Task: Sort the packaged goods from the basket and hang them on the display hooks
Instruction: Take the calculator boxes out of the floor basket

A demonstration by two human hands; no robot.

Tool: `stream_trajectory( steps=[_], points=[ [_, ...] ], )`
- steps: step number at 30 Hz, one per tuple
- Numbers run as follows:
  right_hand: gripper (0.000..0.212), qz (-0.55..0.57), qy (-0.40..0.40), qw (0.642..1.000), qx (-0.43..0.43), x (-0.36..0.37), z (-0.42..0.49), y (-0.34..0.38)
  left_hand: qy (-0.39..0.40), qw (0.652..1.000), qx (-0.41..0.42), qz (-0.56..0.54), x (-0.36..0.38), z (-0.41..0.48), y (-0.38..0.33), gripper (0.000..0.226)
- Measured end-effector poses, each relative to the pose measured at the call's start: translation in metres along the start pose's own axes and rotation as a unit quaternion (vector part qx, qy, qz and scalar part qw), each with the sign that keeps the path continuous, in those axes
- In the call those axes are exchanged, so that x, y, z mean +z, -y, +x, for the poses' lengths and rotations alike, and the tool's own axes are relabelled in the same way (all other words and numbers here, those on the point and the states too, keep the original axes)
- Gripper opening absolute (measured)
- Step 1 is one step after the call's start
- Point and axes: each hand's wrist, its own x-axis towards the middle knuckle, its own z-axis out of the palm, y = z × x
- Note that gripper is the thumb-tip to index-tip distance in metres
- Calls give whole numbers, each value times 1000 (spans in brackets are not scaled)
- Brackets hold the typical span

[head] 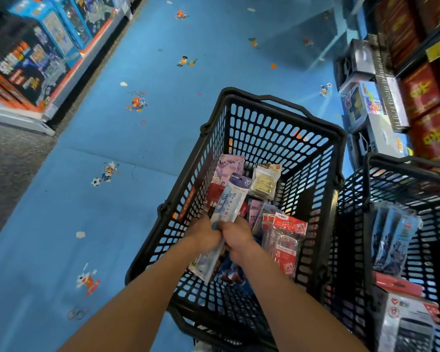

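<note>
I stand over a black basket (285,105) in the lower middle of the frame, set on a blue floor (137,199) dotted with cartoon stickers. Two bare forearms reach up from the bottom edge into it. The left hand (205,232) and the right hand (236,236) meet side by side over the basket's near half, and both have their fingers curled round the lower part of a ruler pack (230,199), a long pale blue-and-white sleeve marked 20 cm. The pack slants from lower left to upper right, its upper end raised over the other goods and its lower end poking out below the hands. Beyond it, deeper in the basket, lies a pink pack (229,166), and just to the right of that a clear pack of gold clips (263,182). To the right of the hands, red-and-clear packs (285,240) lean near the basket's right wall. More goods lie under the hands, too blurred to name. A second basket (404,162), also black, sits just beside the first at the right edge; it holds blue packs (391,237) and, nearer the bottom right corner, a calculator box (412,323). Toy boxes (28,64) line a low shelf in the upper left, and red boxes (427,92) fill shelving in the upper right.
</note>
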Motion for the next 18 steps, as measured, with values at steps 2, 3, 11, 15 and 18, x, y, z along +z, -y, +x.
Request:
stream_trajectory(
  steps=[2,3,11,15,18],
  points=[
    [30,15,12,1000,11,-3,-2,4,-8,1000,3,3,-8,-21,-16,92],
    [29,21,20,999,17,-4,-4,7,-12,1000,18,-3,-16,-39,-29,84],
    [18,52,60,997,-25,-15,-36,34,-64,992,96,-56,-37,-102,-66,37],
    [30,23,79,990,-110,-26,-66,41,-95,979,149,-102,-36,-145,-84,24],
    [29,33,101,984,-139,-40,-96,45,-115,963,162,-182,-32,-182,-88,14]
  ],
)
